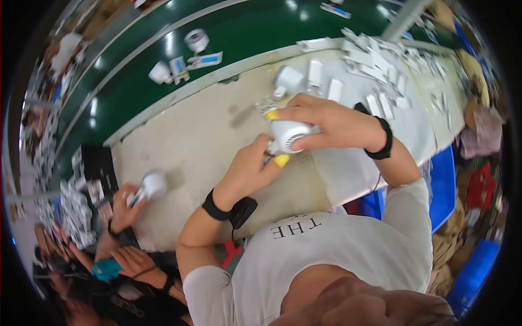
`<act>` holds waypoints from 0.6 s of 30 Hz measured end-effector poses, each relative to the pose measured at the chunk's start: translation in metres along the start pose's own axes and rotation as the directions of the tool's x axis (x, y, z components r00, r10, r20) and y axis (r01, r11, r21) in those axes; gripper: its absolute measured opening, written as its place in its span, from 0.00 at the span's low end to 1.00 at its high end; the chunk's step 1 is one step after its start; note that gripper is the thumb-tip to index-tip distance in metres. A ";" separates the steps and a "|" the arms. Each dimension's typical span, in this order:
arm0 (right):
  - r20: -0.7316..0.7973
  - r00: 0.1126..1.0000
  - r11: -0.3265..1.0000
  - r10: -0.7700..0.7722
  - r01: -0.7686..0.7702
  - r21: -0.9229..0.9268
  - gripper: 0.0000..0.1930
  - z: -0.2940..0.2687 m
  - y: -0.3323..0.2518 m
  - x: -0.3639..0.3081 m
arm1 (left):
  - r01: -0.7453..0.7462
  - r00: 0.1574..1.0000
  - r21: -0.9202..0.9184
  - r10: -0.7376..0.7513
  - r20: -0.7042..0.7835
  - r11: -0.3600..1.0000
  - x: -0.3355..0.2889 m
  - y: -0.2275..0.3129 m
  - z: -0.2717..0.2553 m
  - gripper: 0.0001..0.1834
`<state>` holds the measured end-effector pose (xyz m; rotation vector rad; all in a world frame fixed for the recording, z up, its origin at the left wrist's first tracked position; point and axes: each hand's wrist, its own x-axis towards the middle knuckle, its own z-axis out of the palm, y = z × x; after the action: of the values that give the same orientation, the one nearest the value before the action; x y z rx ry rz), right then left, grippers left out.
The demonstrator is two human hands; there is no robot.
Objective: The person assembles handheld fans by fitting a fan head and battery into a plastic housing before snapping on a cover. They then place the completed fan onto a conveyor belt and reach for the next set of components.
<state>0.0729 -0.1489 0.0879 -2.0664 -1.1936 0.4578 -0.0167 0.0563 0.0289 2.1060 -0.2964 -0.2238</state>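
Over the worktable [179, 119], a white, round-bodied appliance [288, 134] with vent slots is between my hands. My right hand [340, 124] is closed round its body from the right, with a yellow cover on one fingertip. Fingers of my left hand [246, 168] pinch its narrow lower-left part, and the thumb there also has a yellow cover. Part of the appliance is hidden by my fingers. Just beyond it, a similar white round-headed piece [289, 79] lies on the table beside slim white casings [315, 75].
A heap of white plastic parts [370, 57] covers the far right. Behind the table runs a green conveyor [130, 60] carrying white pieces. At left, a co-worker's hand [126, 209] holds another white round-headed piece [154, 185] near a black box [98, 171]. Blue bins [443, 187] stand at right.
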 end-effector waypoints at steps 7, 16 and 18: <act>-0.313 0.949 0.990 -0.048 0.086 0.111 0.30 0.052 0.027 -0.030 | 0.183 0.977 -0.521 -0.094 0.193 0.834 -0.014 -0.016 0.017 0.11; -0.502 0.799 0.746 0.330 -0.547 -0.380 0.29 0.049 0.079 -0.108 | -0.047 0.977 -0.833 -0.148 -0.153 0.552 0.013 -0.034 -0.010 0.19; -0.528 0.766 0.794 0.368 -0.554 -0.250 0.28 0.047 0.072 -0.101 | 0.023 0.985 -0.829 -0.155 -0.078 0.558 0.014 -0.037 -0.008 0.18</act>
<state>0.0372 -0.2411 -0.0003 -2.6451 -0.4883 -0.0770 0.0036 0.0777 0.0007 1.1621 0.0286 -0.2134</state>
